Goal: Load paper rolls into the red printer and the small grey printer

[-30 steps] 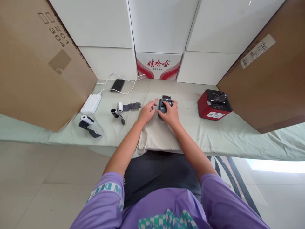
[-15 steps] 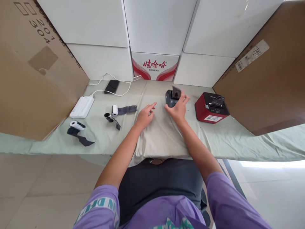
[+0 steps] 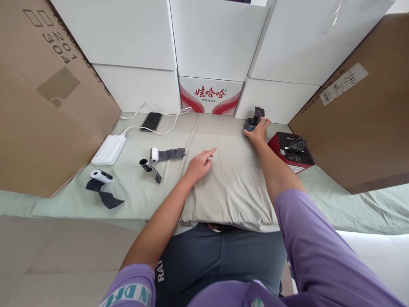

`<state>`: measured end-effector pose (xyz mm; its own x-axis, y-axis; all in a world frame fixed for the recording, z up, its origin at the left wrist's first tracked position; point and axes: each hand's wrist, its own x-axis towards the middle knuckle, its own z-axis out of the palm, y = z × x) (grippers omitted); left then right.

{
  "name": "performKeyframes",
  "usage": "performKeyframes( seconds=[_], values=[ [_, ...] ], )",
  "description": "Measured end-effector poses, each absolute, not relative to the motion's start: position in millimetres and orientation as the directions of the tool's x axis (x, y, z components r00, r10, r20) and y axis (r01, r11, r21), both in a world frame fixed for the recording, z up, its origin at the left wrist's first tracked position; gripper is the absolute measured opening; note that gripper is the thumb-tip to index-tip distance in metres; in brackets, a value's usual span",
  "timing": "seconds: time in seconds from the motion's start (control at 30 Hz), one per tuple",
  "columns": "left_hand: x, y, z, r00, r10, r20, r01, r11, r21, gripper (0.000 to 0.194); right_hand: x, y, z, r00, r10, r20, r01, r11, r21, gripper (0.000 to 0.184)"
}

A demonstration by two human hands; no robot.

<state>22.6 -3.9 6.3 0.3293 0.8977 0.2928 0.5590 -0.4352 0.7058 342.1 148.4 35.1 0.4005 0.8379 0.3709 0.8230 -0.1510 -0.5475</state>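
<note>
Brown cardboard makes the largest things we see: a left cardboard box [image 3: 56, 123] and a right cardboard box [image 3: 361, 123], with white boxes [image 3: 220, 47] between them and a pale cloth [image 3: 231, 187] spread in front. On this cloth, at the right, sits the red machine [image 3: 283, 140].

Our right hand [image 3: 259, 133] reaches farther than half a second ago, and this is the main change. Its thumb and fingers are curved around the small dark machine [image 3: 249, 125], which was nearer the middle and is now at the back right, close to the white boxes. For the work, it means that both machines now stand near each other. If the small one touches the cloth, we cannot tell. Our left hand [image 3: 198, 166], well apart, has the index finger stretched, the others loosely curled, with nothing seen in them. A power bank [image 3: 109, 150], a phone [image 3: 151, 121] and paper rolls [image 3: 101, 175] keep their places on the left.

About writing, we read "201" and "304" on the left cardboard box. The lettered box [image 3: 211, 96] says 娃哈哈, with 饮用纯净水 below. On the right cardboard box, the sticker [image 3: 344, 84] has handwriting that we cannot read.
</note>
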Motion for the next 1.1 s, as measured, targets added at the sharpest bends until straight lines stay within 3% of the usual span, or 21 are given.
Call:
performKeyframes(
  seconds=[0.13, 0.23, 0.33, 0.4, 0.47, 0.57, 0.67, 0.77, 0.93, 1.1],
  values=[
    [21.1, -2.5, 6.7, 0.327, 0.903, 0.278, 0.554, -0.421, 0.718, 0.065, 338.4, 152.4, 35.7, 0.401, 0.846, 0.352, 0.828, -0.17, -0.534, 0.073],
    [20.7, -3.2, 7.0, 0.337, 0.903, 0.268, 0.553, -0.42, 0.719, 0.064, 323.1, 111.0, 42.3, 0.388, 0.792, 0.472, 0.841, -0.095, -0.532, 0.067],
    [20.8, -4.8, 7.2, 0.339, 0.904, 0.26, 0.561, -0.416, 0.716, 0.063, 320.6, 32.7, 46.6, 0.128, 0.766, 0.63, 0.924, 0.138, -0.355, 0.055],
    [21.6, -5.8, 7.1, 0.347, 0.899, 0.267, 0.565, -0.428, 0.706, 0.063, 334.0, -19.6, 47.2, 0.076, 0.717, 0.692, 0.954, 0.149, -0.259, 0.049],
    [22.6, -6.4, 6.4, 0.361, 0.888, 0.286, 0.565, -0.451, 0.691, 0.062, 355.5, -55.1, 46.8, 0.265, 0.654, 0.708, 0.943, -0.022, -0.332, 0.061],
    [22.7, -6.6, 3.5, 0.378, 0.875, 0.302, 0.548, -0.474, 0.689, 0.062, 384.4, -68.8, 43.1, 0.575, 0.587, 0.569, 0.803, -0.274, -0.528, 0.102],
    [19.3, -6.9, 1.0, 0.358, 0.883, 0.303, 0.518, -0.458, 0.722, 0.061, 392.8, -56.3, 37.6, 0.653, 0.589, 0.477, 0.737, -0.345, -0.582, 0.126],
    [12.6, -4.0, 0.4, 0.279, 0.909, 0.309, 0.498, -0.412, 0.763, 0.061, 385.6, -45.3, 37.1, 0.675, 0.552, 0.49, 0.72, -0.347, -0.601, 0.126],
    [5.7, 6.7, -0.2, 0.16, 0.937, 0.31, 0.476, -0.348, 0.807, 0.06, 375.0, -49.9, 41.3, 0.709, 0.503, 0.494, 0.686, -0.326, -0.651, 0.104],
    [12.7, 12.6, -1.8, 0.182, 0.932, 0.313, 0.464, -0.362, 0.808, 0.055, 342.3, -69.6, 37.7, 0.635, 0.507, 0.582, 0.733, -0.158, -0.662, 0.101]
  ],
)
